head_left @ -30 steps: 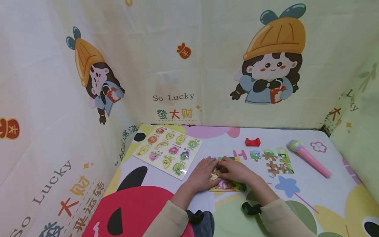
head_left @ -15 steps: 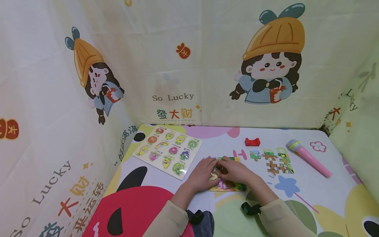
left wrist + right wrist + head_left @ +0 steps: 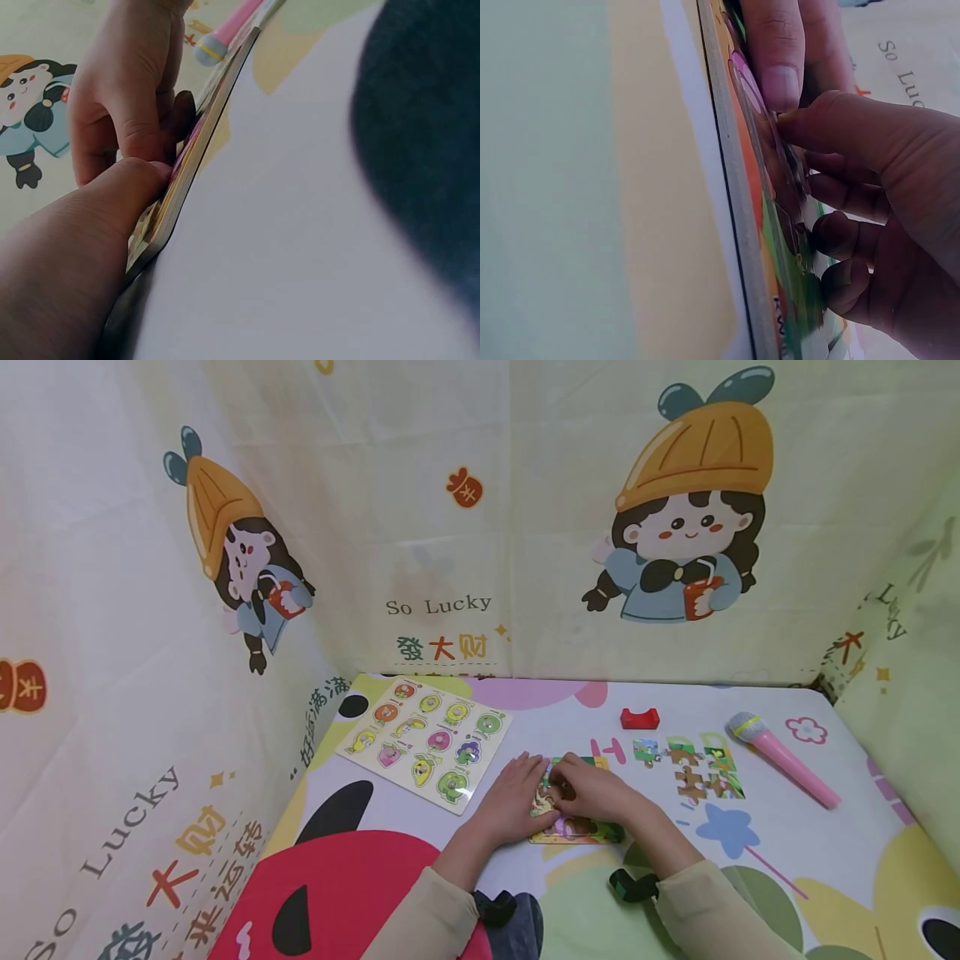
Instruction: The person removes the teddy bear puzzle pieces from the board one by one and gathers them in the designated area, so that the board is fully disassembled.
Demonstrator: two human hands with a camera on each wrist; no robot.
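Note:
A jigsaw puzzle board (image 3: 577, 833) with a colourful picture and a pale edge lies flat on the table, partly covered by both hands. My left hand (image 3: 516, 802) rests on its left side with fingers extended, the thumb pressing on the picture. Over the upper middle, my right hand (image 3: 596, 789) has bent fingers and pinches a small brown puzzle piece (image 3: 564, 788), mostly hidden by the fingers. In the right wrist view, the right thumb meets the left thumb close over the board (image 3: 739, 195). The right hand's other fingers curl just above the picture.
Several loose puzzle pieces (image 3: 692, 783) lie right of the board. Behind them sits a small red block (image 3: 640, 719), with a pink toy microphone (image 3: 787, 764) farther right. A fruit picture board (image 3: 431, 739) lies at the left. Patterned cloth walls enclose the table.
Both hands stay at the board. The right fingers shift very slightly over the brown piece; the left fingertips move up a touch. Everything else stays put.

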